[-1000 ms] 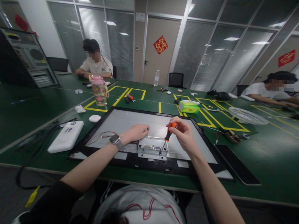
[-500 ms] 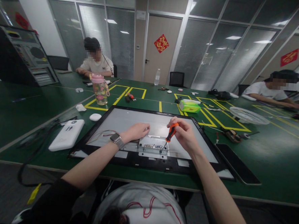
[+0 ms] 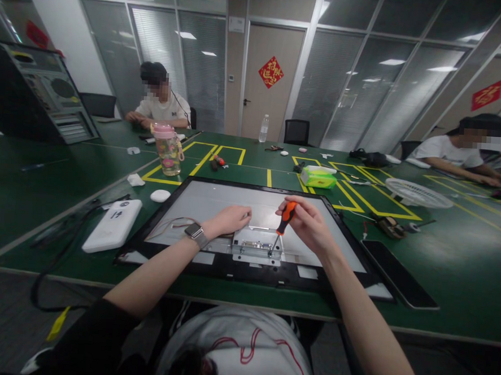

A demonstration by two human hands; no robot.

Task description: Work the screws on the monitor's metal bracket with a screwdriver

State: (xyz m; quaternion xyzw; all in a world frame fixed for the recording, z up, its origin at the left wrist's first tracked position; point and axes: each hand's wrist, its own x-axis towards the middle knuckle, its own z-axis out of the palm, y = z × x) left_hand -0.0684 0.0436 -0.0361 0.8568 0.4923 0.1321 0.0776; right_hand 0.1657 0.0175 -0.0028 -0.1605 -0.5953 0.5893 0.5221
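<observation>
A monitor panel lies face down on the green table, its grey back and black frame showing. A small metal bracket with a circuit board sits near its front edge. My right hand is closed around an orange-handled screwdriver, whose tip touches the bracket's right end. My left hand, a watch on its wrist, rests with curled fingers on the panel just left of the bracket. Thin red wires run across the panel beside that wrist.
A white device and cables lie to the left, a dark flat slab to the right. Farther back are a pink-lidded bottle, a green tissue pack, a white fan grille and a computer case. Two other people sit at the table.
My right hand has tilted the screwdriver back upright after leaning it slightly; the tip stays at the bracket. My left hand has not moved.
</observation>
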